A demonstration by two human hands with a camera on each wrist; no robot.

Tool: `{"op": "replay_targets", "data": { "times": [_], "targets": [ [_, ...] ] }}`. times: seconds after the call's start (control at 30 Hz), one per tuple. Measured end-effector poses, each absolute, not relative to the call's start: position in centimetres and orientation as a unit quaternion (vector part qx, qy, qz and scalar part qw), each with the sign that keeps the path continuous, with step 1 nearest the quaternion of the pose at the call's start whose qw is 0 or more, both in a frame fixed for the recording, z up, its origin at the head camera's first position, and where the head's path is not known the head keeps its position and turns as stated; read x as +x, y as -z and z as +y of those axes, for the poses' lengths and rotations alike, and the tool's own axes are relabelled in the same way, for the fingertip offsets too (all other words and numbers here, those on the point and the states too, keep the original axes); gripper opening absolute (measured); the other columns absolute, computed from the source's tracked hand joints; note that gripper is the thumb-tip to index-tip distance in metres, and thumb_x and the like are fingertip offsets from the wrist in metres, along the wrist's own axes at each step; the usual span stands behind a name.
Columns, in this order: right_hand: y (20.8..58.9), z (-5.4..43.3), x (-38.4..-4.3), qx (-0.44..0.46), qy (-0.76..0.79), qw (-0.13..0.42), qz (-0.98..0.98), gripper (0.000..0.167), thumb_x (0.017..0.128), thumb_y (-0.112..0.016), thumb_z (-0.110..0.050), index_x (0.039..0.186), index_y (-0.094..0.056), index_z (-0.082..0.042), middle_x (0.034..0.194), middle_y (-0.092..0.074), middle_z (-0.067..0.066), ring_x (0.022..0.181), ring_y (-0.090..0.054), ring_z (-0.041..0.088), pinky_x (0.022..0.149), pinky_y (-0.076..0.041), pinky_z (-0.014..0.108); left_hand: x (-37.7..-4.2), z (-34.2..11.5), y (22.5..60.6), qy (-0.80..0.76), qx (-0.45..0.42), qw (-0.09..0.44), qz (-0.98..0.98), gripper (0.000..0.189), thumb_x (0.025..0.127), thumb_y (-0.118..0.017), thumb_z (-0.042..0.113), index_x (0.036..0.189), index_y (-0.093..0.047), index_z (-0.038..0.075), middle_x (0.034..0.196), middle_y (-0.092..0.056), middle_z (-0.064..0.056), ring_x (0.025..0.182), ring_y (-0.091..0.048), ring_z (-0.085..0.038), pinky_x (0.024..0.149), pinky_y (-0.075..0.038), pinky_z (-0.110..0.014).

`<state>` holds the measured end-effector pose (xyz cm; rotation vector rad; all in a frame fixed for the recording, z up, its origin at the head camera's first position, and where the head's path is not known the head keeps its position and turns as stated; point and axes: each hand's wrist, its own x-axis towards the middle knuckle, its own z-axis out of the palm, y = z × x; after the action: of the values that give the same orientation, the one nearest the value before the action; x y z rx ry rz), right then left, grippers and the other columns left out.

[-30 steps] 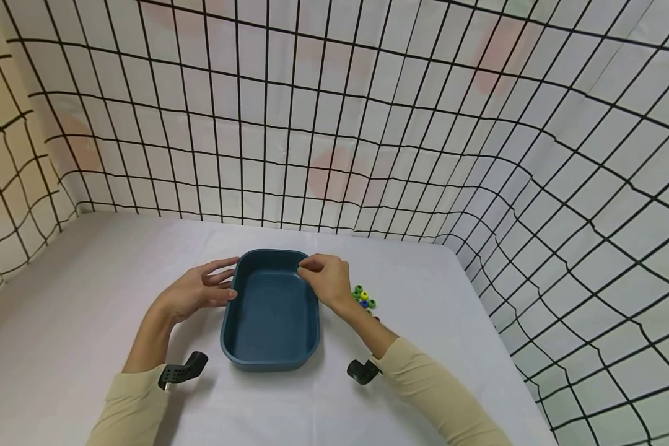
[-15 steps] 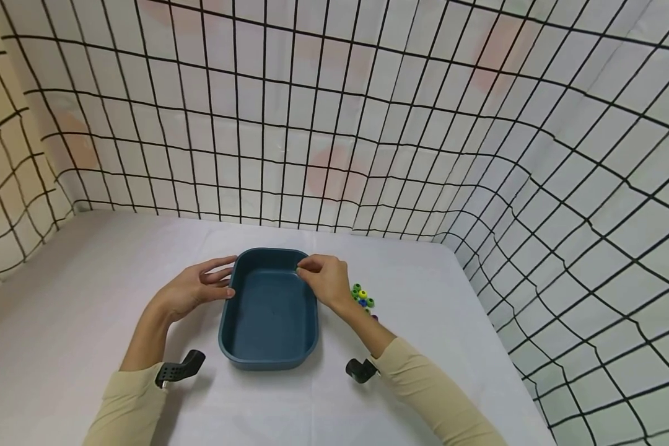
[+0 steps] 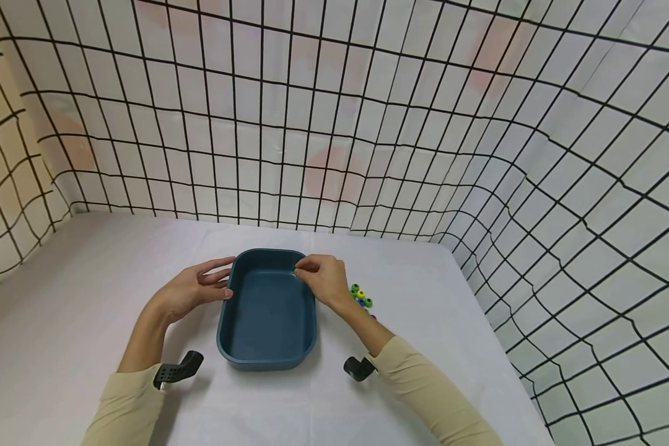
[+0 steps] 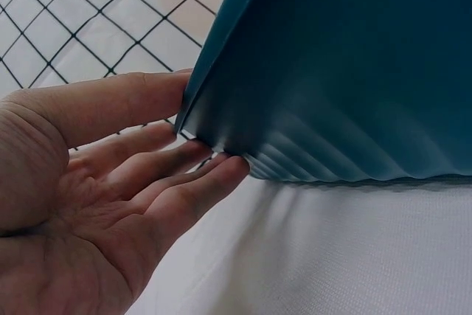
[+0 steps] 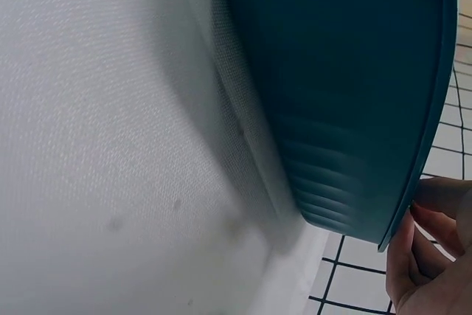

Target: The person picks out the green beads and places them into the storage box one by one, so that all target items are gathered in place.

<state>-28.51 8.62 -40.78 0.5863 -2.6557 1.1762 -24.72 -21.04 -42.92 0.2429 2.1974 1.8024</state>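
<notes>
A dark blue rectangular tray (image 3: 267, 316) with rounded corners lies on the white tablecloth in the head view. At its left rim, my left hand (image 3: 186, 291) touches the wall with loosely extended fingers; in the left wrist view those fingers (image 4: 158, 197) lie against the tray's outer side. My right hand (image 3: 324, 280) is at the far right corner, its thumb and index fingertips together just inside the rim. They pinch what looks like a tiny green bead (image 3: 296, 269), mostly hidden. The right wrist view shows these fingers (image 5: 431, 256) at the rim, their tips partly hidden.
Several small beads (image 3: 361, 295), green, yellow, blue and purple, lie right of the tray, partly behind the right forearm. White walls with a black grid net (image 3: 334, 148) rise behind and beside the white tabletop (image 3: 424, 322). Black wrist cameras (image 3: 181, 368) stick out from both sleeves.
Both hands keep their places at the tray. The whole head view has shifted slightly, so everything appears a little farther left.
</notes>
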Motion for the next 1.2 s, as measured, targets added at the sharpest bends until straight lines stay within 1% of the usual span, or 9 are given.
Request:
{"op": "replay_targets", "data": {
  "times": [0.33, 0.63, 0.87, 1.03, 1.2],
  "targets": [
    [40.9, 8.5, -28.5, 0.194, -0.394, 0.083, -0.894, 0.01, 0.092, -0.074, -0.013, 0.098, -0.079, -0.007, 0.092, -0.08, 0.006, 0.084, -0.076, 0.019, 0.067, -0.059, 0.023, -24.6, -21.0, 42.7, -0.628, 0.088, 0.146, 0.759, 0.085, 0.091, -0.074, 0.008, 0.161, -0.026, 0.008, 0.159, -0.035, -0.025, 0.145, -0.04, -0.043, 0.111, -0.045, -0.053],
    [40.9, 8.5, -28.4, 0.187, -0.393, 0.081, -0.897, 0.013, 0.091, -0.074, -0.014, 0.101, -0.079, -0.008, 0.095, -0.08, 0.005, 0.088, -0.076, 0.02, 0.071, -0.06, 0.026, -24.7, -21.2, 42.9, -0.626, 0.088, 0.147, 0.761, 0.083, 0.092, -0.073, 0.008, 0.161, -0.027, 0.009, 0.159, -0.036, -0.023, 0.145, -0.041, -0.043, 0.111, -0.044, -0.053],
    [40.7, 8.6, -28.2, 0.194, -0.407, 0.082, -0.889, 0.014, 0.091, -0.074, -0.013, 0.103, -0.078, -0.007, 0.094, -0.08, 0.006, 0.087, -0.076, 0.02, 0.071, -0.061, 0.027, -24.7, -21.2, 43.0, -0.628, 0.089, 0.146, 0.759, 0.083, 0.092, -0.073, 0.008, 0.161, -0.027, 0.009, 0.159, -0.035, -0.024, 0.145, -0.04, -0.043, 0.111, -0.046, -0.052],
    [40.3, 9.0, -28.1, 0.197, -0.414, 0.091, -0.884, 0.015, 0.091, -0.074, -0.014, 0.104, -0.078, -0.008, 0.093, -0.08, 0.007, 0.085, -0.077, 0.02, 0.071, -0.062, 0.029, -24.7, -21.1, 43.0, -0.626, 0.086, 0.145, 0.762, 0.084, 0.091, -0.074, 0.01, 0.161, -0.027, 0.01, 0.16, -0.034, -0.024, 0.144, -0.041, -0.043, 0.112, -0.043, -0.054],
    [39.8, 9.7, -28.0, 0.188, -0.417, 0.093, -0.884, 0.018, 0.09, -0.075, -0.016, 0.105, -0.079, -0.008, 0.095, -0.08, 0.008, 0.088, -0.077, 0.022, 0.074, -0.062, 0.035, -24.7, -21.1, 43.0, -0.623, 0.085, 0.142, 0.764, 0.084, 0.091, -0.074, 0.01, 0.161, -0.027, 0.01, 0.16, -0.034, -0.024, 0.144, -0.041, -0.043, 0.112, -0.043, -0.055]
  ]
}}
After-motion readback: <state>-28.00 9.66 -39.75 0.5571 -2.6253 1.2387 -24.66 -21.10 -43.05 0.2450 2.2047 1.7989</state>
